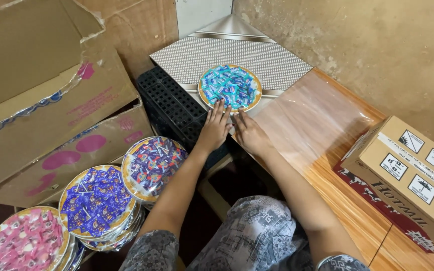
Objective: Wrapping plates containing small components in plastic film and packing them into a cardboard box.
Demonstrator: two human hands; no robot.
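A round plate (230,86) filled with small blue and white sachets lies on a perforated metal surface (277,62) ahead of me. My left hand (215,125) is stretched out flat, fingertips touching the plate's near edge. My right hand (249,133) lies beside it, fingers pointing at the same edge and resting on a clear plastic sheet (310,118). Neither hand grips anything.
A black plastic crate (169,103) sits under the metal surface. Stacks of wrapped plates with purple (152,165), blue (95,201) and pink (23,241) sachets lie at lower left. Torn cardboard boxes (41,100) stand left; a closed carton (413,175) rests on the wooden table (357,211) right.
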